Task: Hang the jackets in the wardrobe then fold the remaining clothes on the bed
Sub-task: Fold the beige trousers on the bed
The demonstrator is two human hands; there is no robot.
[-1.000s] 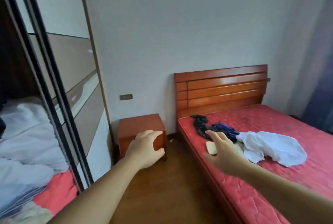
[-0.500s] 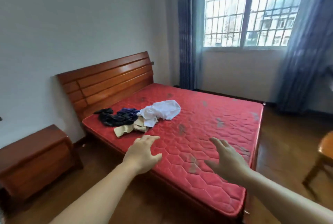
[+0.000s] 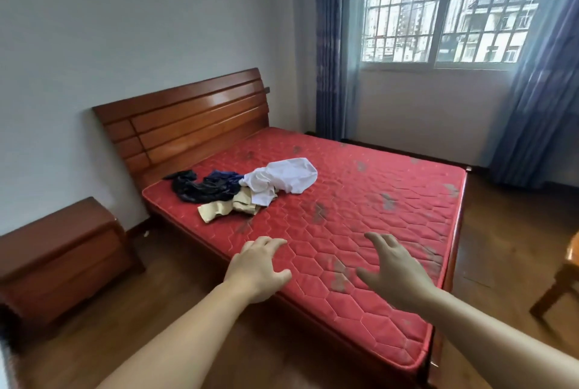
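Both hands, left hand and right hand, are hovering empty (fingers relaxed) over the red mattress, crumpled clothes lying far left

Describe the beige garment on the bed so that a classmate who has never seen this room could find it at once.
Start at the red mattress and go to the clothes heaped near the wooden headboard. The beige garment lies at the pile's near edge, partly under the white garment; it alone is tan, its neighbours being white, black and dark blue.

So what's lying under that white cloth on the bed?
The white cloth overlaps a tan garment, whose near end sticks out, and touches dark clothes beside it. Whatever else it covers on the mattress is hidden.
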